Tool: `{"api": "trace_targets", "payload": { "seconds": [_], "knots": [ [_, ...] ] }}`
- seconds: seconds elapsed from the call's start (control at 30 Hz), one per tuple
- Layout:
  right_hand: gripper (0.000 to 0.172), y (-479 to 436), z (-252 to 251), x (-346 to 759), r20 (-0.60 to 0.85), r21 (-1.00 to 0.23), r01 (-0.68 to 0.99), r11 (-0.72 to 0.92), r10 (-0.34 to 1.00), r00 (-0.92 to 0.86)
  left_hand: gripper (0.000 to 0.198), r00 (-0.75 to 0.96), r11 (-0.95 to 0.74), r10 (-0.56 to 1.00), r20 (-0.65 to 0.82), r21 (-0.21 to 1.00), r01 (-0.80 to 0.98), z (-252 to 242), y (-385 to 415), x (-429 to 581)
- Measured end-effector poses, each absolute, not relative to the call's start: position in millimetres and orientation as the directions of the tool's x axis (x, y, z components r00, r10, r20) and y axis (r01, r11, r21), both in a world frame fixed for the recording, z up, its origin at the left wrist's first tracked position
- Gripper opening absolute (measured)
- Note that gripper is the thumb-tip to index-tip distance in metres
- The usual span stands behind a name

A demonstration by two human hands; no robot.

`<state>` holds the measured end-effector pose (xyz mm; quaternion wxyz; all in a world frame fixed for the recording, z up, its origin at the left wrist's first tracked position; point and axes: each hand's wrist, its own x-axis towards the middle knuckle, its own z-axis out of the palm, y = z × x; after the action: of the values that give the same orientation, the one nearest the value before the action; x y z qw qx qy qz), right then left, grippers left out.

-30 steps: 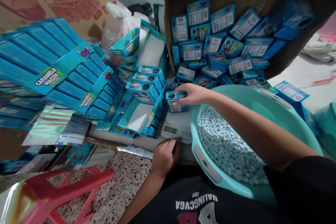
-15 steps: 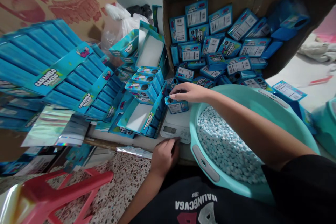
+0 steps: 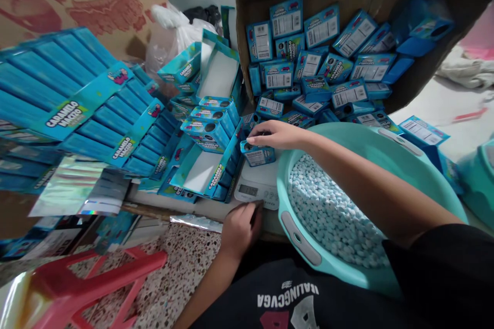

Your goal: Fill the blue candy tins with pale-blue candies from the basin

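Box (image 3: 258,157) is now rested upright on the scale (image 3: 265,177), no longer gripped as a second ago. Right hand (image 3: 276,135) is held part-open just over it, seemingly with nothing grasped; light contact at the top edge can't be ruled out. Display (image 3: 248,191) digits are changed, too blurred to be read; box weight is presumably being registered. Left hand (image 3: 240,226) is curled by the scale's front edge; contents can't be told.
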<state>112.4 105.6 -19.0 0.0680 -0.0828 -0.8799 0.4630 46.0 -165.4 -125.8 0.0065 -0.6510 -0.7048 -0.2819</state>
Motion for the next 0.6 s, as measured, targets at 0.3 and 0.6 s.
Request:
{"api": "trace_targets", "payload": {
  "seconds": [0.3,0.6],
  "knots": [
    [0.045,105.0,-18.9,112.1,0.053,-0.812,0.073,0.58,0.199,-0.979,0.016,-0.15,-0.005,0.912,0.382,0.377,0.926,-123.9,-164.4,46.8],
    [0.047,102.7,-22.2,114.0,0.042,-0.783,0.045,0.621,0.125,-0.991,0.016,-0.155,-0.015,0.896,0.415,0.378,0.926,-124.7,-162.3,45.9]
  ]
}}
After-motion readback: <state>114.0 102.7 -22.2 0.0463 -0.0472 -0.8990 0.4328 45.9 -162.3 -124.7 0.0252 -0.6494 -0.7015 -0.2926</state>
